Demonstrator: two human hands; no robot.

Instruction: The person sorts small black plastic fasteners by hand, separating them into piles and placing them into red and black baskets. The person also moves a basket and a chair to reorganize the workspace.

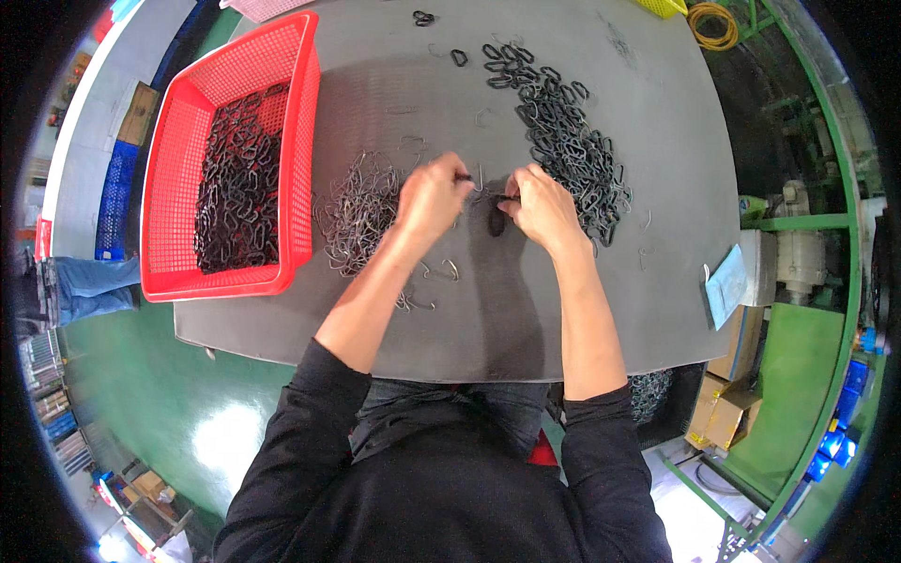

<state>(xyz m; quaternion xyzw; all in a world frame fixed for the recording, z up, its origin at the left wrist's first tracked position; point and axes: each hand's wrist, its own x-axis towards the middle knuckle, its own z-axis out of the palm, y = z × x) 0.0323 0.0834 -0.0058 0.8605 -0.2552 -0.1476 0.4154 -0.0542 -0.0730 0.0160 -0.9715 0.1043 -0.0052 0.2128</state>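
Pinched between our fingertips, a small dark link (495,221) sits at the middle of the grey table (657,281), held by our right hand (540,208) from the right. Our left hand (430,195) closes on a thin bent wire clip (476,178) and meets the link from the left. Both forearms reach forward from the lower edge, wrists bent inward so the knuckles nearly face. We see a pile of bare wire clips (357,211) just left of our left hand, a heap of dark links (572,150) just right of our right hand, and a red basket (300,141) of dark links farther left.
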